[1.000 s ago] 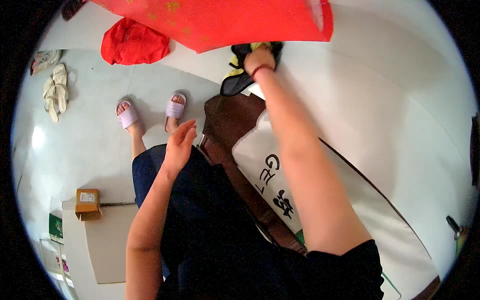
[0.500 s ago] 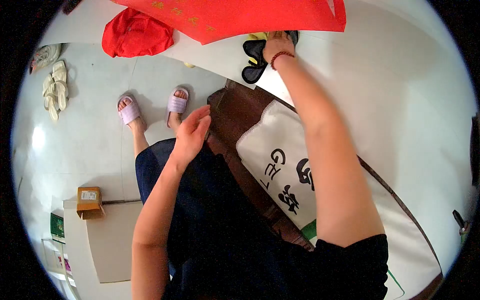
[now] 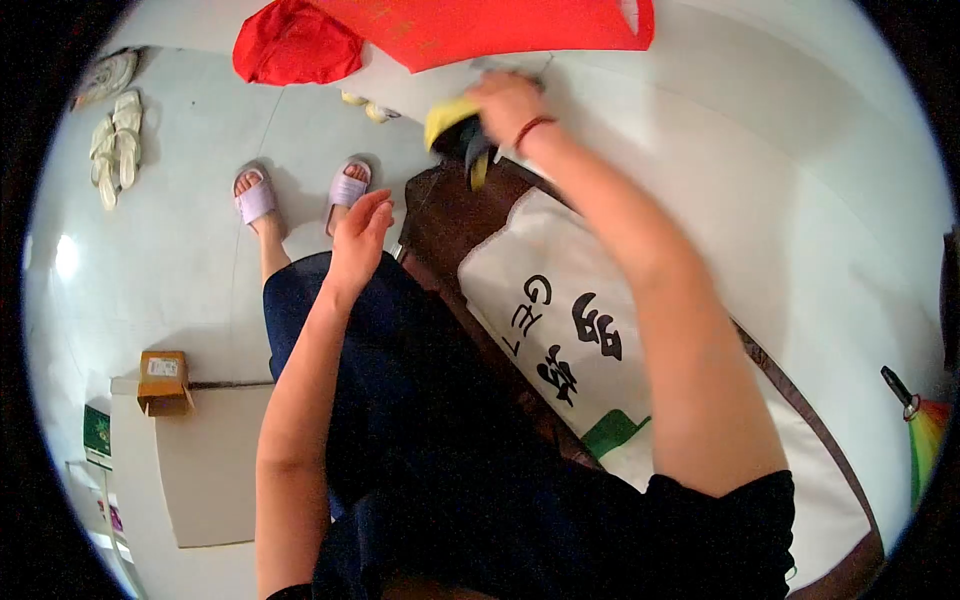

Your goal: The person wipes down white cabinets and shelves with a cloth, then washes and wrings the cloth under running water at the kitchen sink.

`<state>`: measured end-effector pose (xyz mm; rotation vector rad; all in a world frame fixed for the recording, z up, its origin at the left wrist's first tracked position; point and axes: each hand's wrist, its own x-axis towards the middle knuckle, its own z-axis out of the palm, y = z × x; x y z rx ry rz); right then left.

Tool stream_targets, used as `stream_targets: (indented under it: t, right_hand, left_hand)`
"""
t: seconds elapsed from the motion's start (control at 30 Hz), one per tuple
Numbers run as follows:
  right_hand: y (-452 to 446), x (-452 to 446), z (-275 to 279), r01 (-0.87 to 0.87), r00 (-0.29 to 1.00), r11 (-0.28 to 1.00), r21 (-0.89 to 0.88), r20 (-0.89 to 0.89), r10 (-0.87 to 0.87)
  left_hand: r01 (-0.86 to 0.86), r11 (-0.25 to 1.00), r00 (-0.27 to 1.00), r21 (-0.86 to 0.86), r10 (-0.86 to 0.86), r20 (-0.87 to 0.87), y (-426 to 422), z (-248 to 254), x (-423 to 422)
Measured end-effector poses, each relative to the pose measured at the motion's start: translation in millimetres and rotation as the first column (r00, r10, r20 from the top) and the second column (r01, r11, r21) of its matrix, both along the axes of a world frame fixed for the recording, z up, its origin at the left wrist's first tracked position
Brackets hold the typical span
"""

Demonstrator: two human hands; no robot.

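Note:
My right hand, with a dark red bracelet at the wrist, grips a yellow-and-black floppy item. Motion blurs it, so I cannot tell its exact kind; rounded black parts hang below the fingers. It is held over the edge of the white surface, just beneath a red sheet with gold characters. My left hand hovers near my knee, holding nothing, its fingers loosely extended and slightly bent.
A crumpled red cloth lies beside the sheet. A white printed cloth covers the dark brown seat on my right. On the floor stand pale sandals. A cardboard box is at left, a colourful umbrella at right.
My right hand has pulled the yellow-and-black item left and off the white surface toward me. The left hand has shifted slightly. The view has moved a little, bringing the umbrella further in.

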<state>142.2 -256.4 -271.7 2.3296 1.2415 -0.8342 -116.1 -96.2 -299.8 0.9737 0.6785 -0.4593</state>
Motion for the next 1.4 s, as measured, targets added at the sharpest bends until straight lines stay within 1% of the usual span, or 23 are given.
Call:
stream_targets:
  t: [0.07,0.1,0.13,0.2,0.23,0.27,0.33,0.43,0.47,0.57,0.73,0.83,0.87,0.93,0.97,1.03,1.07,1.13,1.17,1.27,1.33,1.37,1.4]
  right_hand:
    - [-33,44,-2,-0.227,0.948,0.948,0.222,0.271,0.164]
    - [-47,52,2,-0.018,0.987,0.991,-0.132,0.158,0.039]
    - [-60,54,1,0.153,0.988,0.858,-0.49,0.1,-0.119]
    - [-92,31,-17,0.142,0.99,0.91,-0.389,0.042,-0.136]
    - [-54,7,19,-0.051,0.988,0.899,-0.435,-0.155,-0.02]
    - [-72,-11,25,-0.097,0.98,0.977,-0.191,-0.189,0.06]
    - [-61,-6,46,-0.164,0.918,0.946,-0.279,-0.393,0.043]
    - [-43,14,105,-0.136,0.902,0.85,-0.509,-0.418,-0.105]
    - [-17,17,132,-0.168,0.891,0.721,-0.672,-0.417,-0.181]
    - [-14,21,173,-0.226,0.88,0.685,-0.693,-0.447,-0.162]
    - [-44,20,76,-0.104,0.958,0.871,-0.48,-0.285,-0.042]
    - [-54,-8,18,0.099,0.982,0.923,-0.373,-0.111,-0.151]
    - [-57,-25,12,0.204,0.974,0.92,-0.336,-0.024,-0.225]
    - [-23,-66,49,0.297,0.923,0.903,-0.312,-0.148,-0.355]
    - [-17,-86,62,0.39,0.897,0.906,-0.166,-0.154,-0.415]
    - [-8,-121,82,0.541,0.828,0.833,0.114,-0.241,-0.506]
    - [-6,-136,93,0.602,0.79,0.764,0.233,-0.313,-0.527]
    - [11,-153,130,0.879,0.454,0.457,0.134,-0.523,-0.721]
    - [13,-149,152,0.914,0.355,0.404,0.024,-0.526,-0.773]
    - [1,-146,193,0.717,0.648,0.402,0.57,-0.33,-0.687]
    - [-22,-145,218,0.734,0.568,0.307,0.606,-0.3,-0.767]
    - [-29,-147,224,0.768,0.5,0.206,0.607,-0.367,-0.784]
    - [-37,-152,230,0.794,0.428,0.103,0.599,-0.431,-0.794]
  left_hand:
    - [-0.067,0.997,0.997,-0.039,0.066,-0.033,-1,7,2]
    - [-0.074,0.996,0.997,-0.055,0.073,-0.023,-2,5,1]
    - [-0.081,0.995,0.997,-0.055,0.08,-0.017,-4,3,-2]
    - [-0.094,0.994,0.996,-0.062,0.094,0.002,-9,-1,-6]
    - [-0.082,0.994,0.997,-0.071,0.082,-0.008,-9,2,-6]
    - [-0.07,0.994,0.997,-0.081,0.069,-0.016,-5,7,-4]
    - [-0.071,0.993,0.997,-0.092,0.07,-0.014,-2,16,-3]
    - [-0.096,0.989,0.995,-0.11,0.099,0.027,-1,22,-4]
    - [-0.106,0.988,0.992,-0.116,0.113,0.048,-3,21,-8]
    - [-0.121,0.979,0.992,-0.164,0.124,0.012,-3,28,-10]
    - [-0.131,0.977,0.989,-0.17,0.141,0.05,-10,20,-12]
    - [-0.177,0.964,0.974,-0.2,0.201,0.106,-15,23,-6]
    - [-0.139,0.969,0.983,-0.202,0.16,0.089,-16,27,-1]
    - [-0.058,0.979,0.996,-0.195,0.07,0.055,-15,34,12]
    - [-0.088,0.956,0.996,-0.28,0.086,-0.02,-17,42,18]
    - [-0.156,0.895,0.981,-0.417,0.091,-0.17,-25,58,34]
    - [-0.221,0.923,0.975,-0.316,0.213,-0.059,-37,62,38]
    - [-0.173,0.906,0.976,-0.386,0.209,0.053,-47,60,44]
    - [-0.149,0.875,0.983,-0.461,0.183,0.03,-44,72,52]
    - [-0.092,0.974,0.99,-0.209,0.112,0.086,-67,72,74]
    - [-0.217,0.955,0.963,-0.2,0.243,0.117,-85,89,101]
    - [-0.18,0.913,0.97,-0.367,0.227,0.091,-100,99,110]
    - [-0.097,0.983,0.906,-0.155,0.152,0.396,-115,113,119]
